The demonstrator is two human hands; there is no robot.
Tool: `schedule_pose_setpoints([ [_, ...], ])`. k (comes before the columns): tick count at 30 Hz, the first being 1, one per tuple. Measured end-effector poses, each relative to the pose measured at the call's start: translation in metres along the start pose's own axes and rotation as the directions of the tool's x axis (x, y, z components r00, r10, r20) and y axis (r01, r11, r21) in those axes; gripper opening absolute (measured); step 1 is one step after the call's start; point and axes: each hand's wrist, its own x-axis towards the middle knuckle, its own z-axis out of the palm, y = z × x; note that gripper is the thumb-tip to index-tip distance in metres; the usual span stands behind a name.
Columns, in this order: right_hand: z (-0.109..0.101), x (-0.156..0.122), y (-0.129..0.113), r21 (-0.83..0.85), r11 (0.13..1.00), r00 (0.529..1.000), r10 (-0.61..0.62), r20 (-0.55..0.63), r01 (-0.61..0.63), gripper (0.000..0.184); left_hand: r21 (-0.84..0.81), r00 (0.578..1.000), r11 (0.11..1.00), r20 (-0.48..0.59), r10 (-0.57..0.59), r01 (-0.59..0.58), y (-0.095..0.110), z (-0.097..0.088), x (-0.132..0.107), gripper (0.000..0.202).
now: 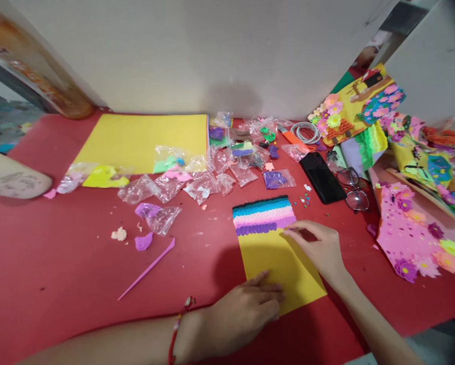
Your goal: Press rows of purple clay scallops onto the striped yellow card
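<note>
Pointing long axis away, slightly leftward, yellow sheet (263, 253) (striped end (264, 215) farthest), left fingers (258, 279) spread, right fingers (307, 226) pinched

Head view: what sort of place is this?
Probably a craft workspace, though whether home or classroom is unclear: a yellow card with clay stripes, bagged clay and a pink tool show it.

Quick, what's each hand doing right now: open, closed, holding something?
Left hand: open, resting on the yellow sheet.
Right hand: pinched closed beside the dark purple clay row; whether it holds clay cannot be told.
</note>
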Motion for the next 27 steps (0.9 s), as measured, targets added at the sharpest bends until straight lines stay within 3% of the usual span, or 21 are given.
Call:
schedule_pose_setpoints([
  [4,0.002,0.002,0.003,0.007,0.992,0.99,-0.128,0.052,0.128,0.015,0.087,0.999,0.996,-0.048,0.021,-0.017,0.001,0.008,-0.003,0.027],
  [9,0.007,0.004,0.004,-0.02,0.996,0.995,-0.086,0.054,0.087,0.009,0.14,0.996,0.99,-0.084,0.03,-0.018,0.001,0.007,-0.002,0.029],
  [13,0.009,0.006,0.003,-0.019,0.985,0.982,-0.171,0.079,0.173,0.011,0.14,0.996,0.99,-0.082,0.025,-0.013,0.001,0.004,-0.001,0.029],
  [17,0.01,0.008,0.003,-0.062,0.983,0.985,-0.168,0.039,0.171,0.008,0.148,0.995,0.989,-0.096,0.03,-0.015,0.002,0.005,-0.002,0.031],
  [23,0.014,0.009,0.006,-0.118,0.918,0.926,-0.377,0.028,0.378,0.01,0.192,0.987,0.981,-0.144,0.068,-0.04,-0.002,0.01,-0.003,0.028],
  [27,0.018,0.011,0.005,-0.169,0.905,0.919,-0.395,0.009,0.391,0.007,0.227,0.97,0.972,-0.213,0.116,-0.066,-0.003,0.011,-0.003,0.031],
])
